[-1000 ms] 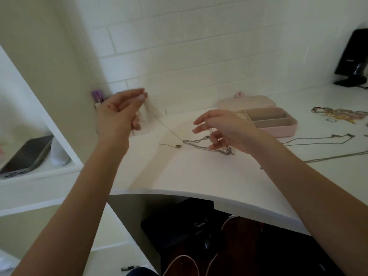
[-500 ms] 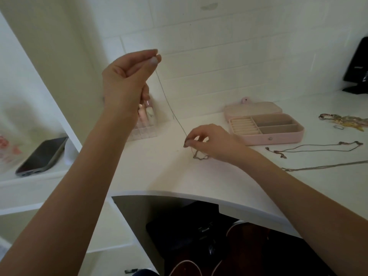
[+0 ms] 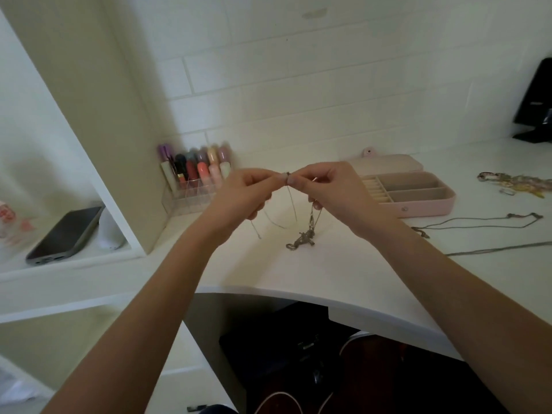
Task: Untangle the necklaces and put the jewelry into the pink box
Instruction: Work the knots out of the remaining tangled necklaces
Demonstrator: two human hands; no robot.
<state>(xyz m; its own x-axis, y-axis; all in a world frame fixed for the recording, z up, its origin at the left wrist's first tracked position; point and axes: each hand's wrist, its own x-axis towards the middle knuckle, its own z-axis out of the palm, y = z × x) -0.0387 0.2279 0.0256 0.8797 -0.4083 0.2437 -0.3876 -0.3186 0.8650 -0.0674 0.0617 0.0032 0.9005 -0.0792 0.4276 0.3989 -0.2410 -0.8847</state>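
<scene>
My left hand and my right hand meet fingertip to fingertip above the white desk, both pinching a thin silver necklace. Its strands hang down in loops from my fingers. The tangled end with the clasp rests on the desk below my right hand. The pink box lies open at the back right, its lid flat behind it. Its compartments look empty.
A clear organiser of lipsticks stands behind my left hand. Two more chains and a gold piece of jewelry lie on the right. A phone lies on the left shelf. A black object stands far right.
My left hand came down from high up and my right hand rose from the desk. They now meet in the middle, both pinching the chain.
</scene>
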